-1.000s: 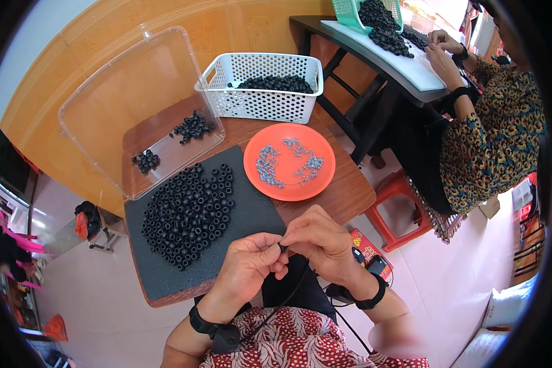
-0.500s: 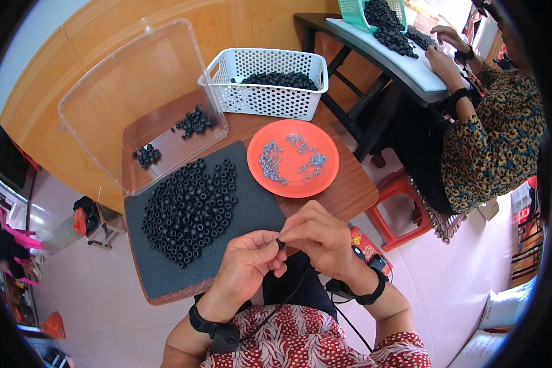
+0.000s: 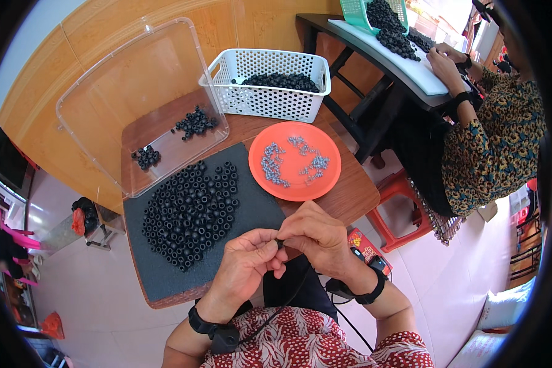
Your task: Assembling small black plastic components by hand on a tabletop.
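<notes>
My left hand [image 3: 250, 260] and my right hand [image 3: 319, 239] meet in front of me, just past the near edge of the table. Between their fingertips sits a small black ring-shaped part [image 3: 280, 243]; the left thumb and forefinger pinch it. The right fingers close at its top, and whatever they grip there is too small to make out. Many similar black ring-shaped parts [image 3: 190, 214] stand spread over a dark grey mat [image 3: 260, 202]. An orange-red plate [image 3: 294, 175] beyond my right hand carries small loose clusters of tiny silvery-clear pieces [image 3: 273, 164].
A clear plastic bin [image 3: 135, 67] lies on its side at the far left, two heaps of black parts in it. Behind the plate stands a white perforated basket [image 3: 264, 101] of black parts. At right, a person [image 3: 494, 135] handles parts at another table; a red stool [image 3: 402, 214] stands below.
My hands hold nearly the same pose around the black part. The co-worker's far hand has come down closer to the other hand.
</notes>
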A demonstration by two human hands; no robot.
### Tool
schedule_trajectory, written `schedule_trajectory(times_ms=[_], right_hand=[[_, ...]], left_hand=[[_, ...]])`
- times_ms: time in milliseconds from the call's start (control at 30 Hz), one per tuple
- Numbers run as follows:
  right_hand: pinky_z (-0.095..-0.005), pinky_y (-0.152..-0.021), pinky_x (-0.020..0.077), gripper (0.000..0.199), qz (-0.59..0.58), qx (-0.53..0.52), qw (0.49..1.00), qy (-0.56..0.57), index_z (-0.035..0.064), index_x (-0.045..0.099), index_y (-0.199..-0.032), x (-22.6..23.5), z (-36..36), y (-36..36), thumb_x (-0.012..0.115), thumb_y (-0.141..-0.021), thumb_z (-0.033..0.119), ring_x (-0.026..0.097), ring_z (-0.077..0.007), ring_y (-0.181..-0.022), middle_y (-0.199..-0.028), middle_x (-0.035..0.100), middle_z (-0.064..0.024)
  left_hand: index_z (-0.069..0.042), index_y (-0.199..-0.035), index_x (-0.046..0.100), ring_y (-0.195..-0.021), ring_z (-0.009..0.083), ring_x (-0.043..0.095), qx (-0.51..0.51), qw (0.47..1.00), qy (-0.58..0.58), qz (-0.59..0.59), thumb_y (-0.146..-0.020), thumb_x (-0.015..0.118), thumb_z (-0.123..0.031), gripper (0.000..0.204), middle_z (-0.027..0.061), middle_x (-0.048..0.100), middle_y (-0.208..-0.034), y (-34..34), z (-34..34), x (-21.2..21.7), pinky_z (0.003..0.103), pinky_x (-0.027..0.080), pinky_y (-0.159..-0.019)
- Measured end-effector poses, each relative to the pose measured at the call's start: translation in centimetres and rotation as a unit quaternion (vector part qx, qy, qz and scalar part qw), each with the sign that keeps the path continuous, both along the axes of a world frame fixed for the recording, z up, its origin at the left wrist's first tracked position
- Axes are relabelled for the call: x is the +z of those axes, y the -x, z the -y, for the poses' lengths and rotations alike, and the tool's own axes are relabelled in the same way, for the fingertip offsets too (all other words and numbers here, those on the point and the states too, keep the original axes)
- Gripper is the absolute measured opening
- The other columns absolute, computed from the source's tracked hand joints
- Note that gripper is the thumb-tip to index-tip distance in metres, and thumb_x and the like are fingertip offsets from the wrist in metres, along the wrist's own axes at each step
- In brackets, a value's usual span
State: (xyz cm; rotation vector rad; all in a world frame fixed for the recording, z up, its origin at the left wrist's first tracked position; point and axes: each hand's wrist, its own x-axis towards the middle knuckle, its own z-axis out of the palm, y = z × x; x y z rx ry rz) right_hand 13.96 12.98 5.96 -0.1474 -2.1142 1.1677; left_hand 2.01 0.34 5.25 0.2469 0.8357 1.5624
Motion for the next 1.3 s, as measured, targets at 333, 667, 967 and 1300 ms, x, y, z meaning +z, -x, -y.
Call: schedule_trajectory(times_ms=[333, 667, 967, 1300], right_hand=[[-0.0286, -0.074, 0.0410, 0.016, -0.013, 0.025, 0.996, 0.080, 0.0049, 0.065, -0.084, -0.8, 0.0, 0.5, 0.069, -0.069, 0.000, 0.052, -0.0173, -0.082, -0.083, 0.060, -0.0018], [-0.0323, -0.071, 0.0425, 0.029, 0.024, -0.037, 0.999, -0.006, 0.0030, 0.062, -0.095, -0.2, 1.6, 0.5, 0.069, -0.068, 0.002, 0.050, -0.0256, -0.082, -0.092, 0.058, -0.0096], [-0.0350, -0.066, 0.0450, 0.035, -0.028, -0.148, 0.982, -0.116, -0.0014, 0.059, -0.094, -1.8, 3.0, 1.3, 0.066, -0.060, -0.003, 0.052, -0.0295, -0.079, -0.089, 0.059, -0.0124], [-0.0349, -0.063, 0.0459, 0.035, -0.027, -0.145, 0.984, -0.096, -0.0024, 0.059, -0.096, -3.4, 2.7, 1.4, 0.065, -0.061, -0.003, 0.054, -0.0296, -0.076, -0.088, 0.060, -0.0131]], left_hand=[[0.004, -0.096, 0.057, -0.058, 0.0150, 0.056, 0.012, 1.000, 0.013, -0.002, -0.086, 0.056, -0.006, 0.015, 0.0110, 0.060, -0.073, 0.4, 0.1, -0.1, 0.028, 0.047, -0.052], [0.003, -0.089, 0.058, -0.056, 0.0122, 0.055, 0.069, 0.997, -0.014, -0.040, -0.085, 0.056, -0.006, 0.011, 0.0074, 0.060, -0.071, 0.3, 0.0, -0.8, 0.025, 0.047, -0.053], [0.003, -0.095, 0.059, -0.072, 0.0134, 0.062, 0.080, 0.994, 0.012, -0.070, -0.088, 0.054, -0.009, 0.015, 0.0081, 0.064, -0.084, -0.3, -0.5, -1.0, 0.024, 0.050, -0.069], [0.005, -0.098, 0.060, -0.073, 0.0159, 0.062, 0.018, 0.995, 0.051, -0.080, -0.089, 0.053, -0.014, 0.022, 0.0100, 0.065, -0.085, 0.5, 0.1, -2.0, 0.028, 0.049, -0.070]])
